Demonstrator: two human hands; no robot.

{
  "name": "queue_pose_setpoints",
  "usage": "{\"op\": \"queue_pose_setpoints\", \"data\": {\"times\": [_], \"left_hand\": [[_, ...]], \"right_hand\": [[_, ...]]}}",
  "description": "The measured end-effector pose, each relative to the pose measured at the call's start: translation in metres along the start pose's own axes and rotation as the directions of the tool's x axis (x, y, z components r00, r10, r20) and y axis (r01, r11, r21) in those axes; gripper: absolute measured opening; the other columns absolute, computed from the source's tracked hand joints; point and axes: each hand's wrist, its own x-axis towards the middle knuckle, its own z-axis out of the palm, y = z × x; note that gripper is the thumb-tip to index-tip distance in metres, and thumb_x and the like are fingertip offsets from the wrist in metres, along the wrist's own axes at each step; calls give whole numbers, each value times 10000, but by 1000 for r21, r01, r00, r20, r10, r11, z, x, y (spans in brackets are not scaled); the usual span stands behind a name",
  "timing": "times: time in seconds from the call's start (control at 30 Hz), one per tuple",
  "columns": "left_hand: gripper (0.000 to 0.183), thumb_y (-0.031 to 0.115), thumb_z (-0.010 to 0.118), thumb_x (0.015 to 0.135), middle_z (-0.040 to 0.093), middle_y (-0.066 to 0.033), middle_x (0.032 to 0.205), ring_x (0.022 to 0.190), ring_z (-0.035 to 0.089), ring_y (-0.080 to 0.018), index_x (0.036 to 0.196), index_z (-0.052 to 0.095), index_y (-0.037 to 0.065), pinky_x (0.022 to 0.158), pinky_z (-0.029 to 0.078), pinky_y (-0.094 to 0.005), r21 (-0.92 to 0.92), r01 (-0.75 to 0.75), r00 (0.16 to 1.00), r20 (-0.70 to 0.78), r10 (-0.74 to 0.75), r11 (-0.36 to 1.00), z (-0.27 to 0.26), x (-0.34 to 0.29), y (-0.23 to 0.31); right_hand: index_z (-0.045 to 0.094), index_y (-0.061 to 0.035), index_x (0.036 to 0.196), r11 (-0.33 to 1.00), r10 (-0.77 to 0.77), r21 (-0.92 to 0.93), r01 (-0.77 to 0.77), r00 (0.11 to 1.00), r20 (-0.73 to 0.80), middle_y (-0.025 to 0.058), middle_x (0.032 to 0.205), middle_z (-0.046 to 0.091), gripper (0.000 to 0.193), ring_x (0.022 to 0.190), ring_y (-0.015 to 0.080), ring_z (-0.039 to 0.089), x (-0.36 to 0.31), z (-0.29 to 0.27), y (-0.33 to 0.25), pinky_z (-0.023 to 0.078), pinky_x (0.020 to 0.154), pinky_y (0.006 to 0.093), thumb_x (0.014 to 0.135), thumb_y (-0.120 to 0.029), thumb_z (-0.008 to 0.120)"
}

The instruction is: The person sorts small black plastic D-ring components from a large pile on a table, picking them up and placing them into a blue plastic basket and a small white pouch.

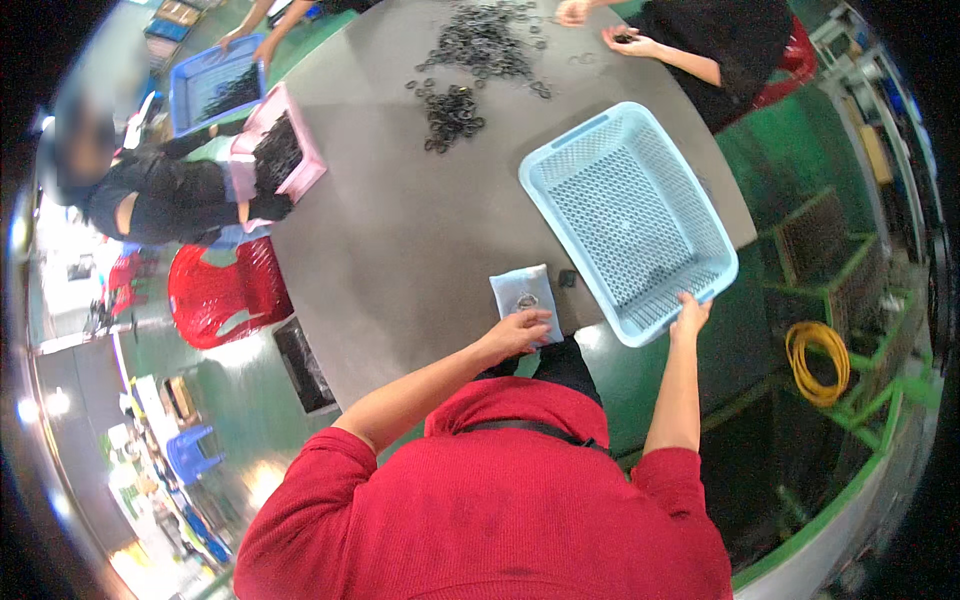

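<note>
My right hand [691, 316] grips the near rim of a light-blue plastic basket [722, 250]. The basket has a mesh bottom with nothing lying in it, and it rests at the table's right side, its near end reaching past the edge. My left hand [522, 332] is over the lower part of a pale blue flat packet [510, 283] at the table's near edge, its fingers loosely bent and a little apart. A small ring-shaped thing [527, 300] shows on the packet just beyond the fingers. Beside the packet lies a small dark piece [568, 278].
Black rings [485, 45] lie heaped on the far part of the grey table [400, 220]. At left a person handles a pink basket [312, 150] of black pieces; beyond stands a blue basket [178, 100]. Another person's hand [632, 42] works at far right. A red chair [225, 295] stands left.
</note>
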Motion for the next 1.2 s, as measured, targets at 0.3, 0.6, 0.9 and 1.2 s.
{"op": "queue_pose_setpoints", "data": {"times": [0.3, 0.6, 0.9, 1.2], "left_hand": [[362, 220, 492, 899, 608, -101, 1104, 966, 590, -175, 1227, 514, 69, 803, 478, -315, 332, 66, 959, -281, 32, 941, -51, -7, -18], [390, 176, 491, 882, 425, -158, 1314, 1266, 338, -325, 1252, 447, 62, 1053, 276, -415, 806, -40, 496, -497, 712, 590, -274, 93, 37], [455, 304, 413, 921, 354, -151, 1377, 1329, 222, -333, 1337, 368, 126, 1073, 155, -513, 910, -121, 308, -345, 886, 396, -433, 251, 209], [344, 192, 334, 957, 519, -95, 1227, 1155, 479, -231, 1221, 499, 45, 955, 392, -358, 97, -693, 422, -749, 510, 715, -329, 203, 139]], "right_hand": [[259, 5, 1352, 376, -540, -890, 257, 841, 14, 251, 1335, 339, 734, 1212, 389, 359, -13, 35, -51, 270, 1033, 477, 783, -227, 661], [376, -37, 1310, 383, -478, 36, 923, 164, 863, 207, 1324, 363, 524, 1264, 412, 306, -138, 373, 11, 244, 1041, 519, 825, -121, 554], [397, -135, 1324, 166, -511, -445, 880, 463, 724, 181, 1358, 356, 472, 1304, 366, 271, -32, 570, 122, 190, 1022, 609, 907, -348, 459], [524, -87, 1209, 865, -233, -113, 489, 592, 772, 79, 1208, 544, 317, 1161, 245, 480, -121, 541, 154, 364, 990, 346, 927, -223, 473]]}}
